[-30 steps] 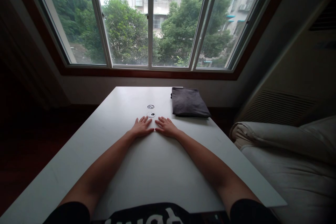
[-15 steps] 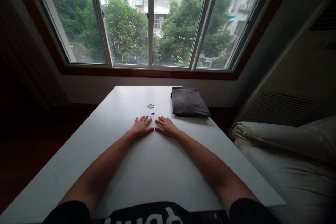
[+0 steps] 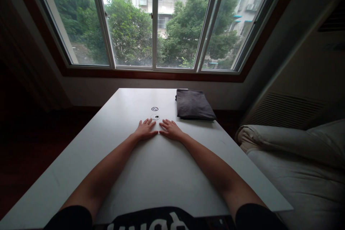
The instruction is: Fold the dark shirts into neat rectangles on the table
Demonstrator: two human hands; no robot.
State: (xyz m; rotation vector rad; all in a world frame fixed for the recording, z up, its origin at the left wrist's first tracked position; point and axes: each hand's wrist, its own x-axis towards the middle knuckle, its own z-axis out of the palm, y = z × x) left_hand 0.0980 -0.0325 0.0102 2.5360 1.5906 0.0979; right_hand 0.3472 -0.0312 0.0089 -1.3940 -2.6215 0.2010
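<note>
My left hand (image 3: 146,129) lies palm down on the white table (image 3: 164,172), fingers spread and holding nothing. Beside it my right hand (image 3: 171,129) rests flat in the same way, its fingers apart. The two thumbs point at each other with a narrow gap between them. Just beyond my left fingertips is a round disc with a dark opening (image 3: 155,117) in the tabletop. A second round piece with dark markings (image 3: 154,109) lies a little farther off. To the right of my right hand, a folded dark grey cloth (image 3: 194,105) sits near the far right corner.
Past the table's far edge stands a wall with a wide window (image 3: 156,25) in a reddish-brown frame. A pale padded seat (image 3: 293,161) is close along the right side. Dark flooring (image 3: 24,161) shows on the left, with a curtain (image 3: 29,54) above it.
</note>
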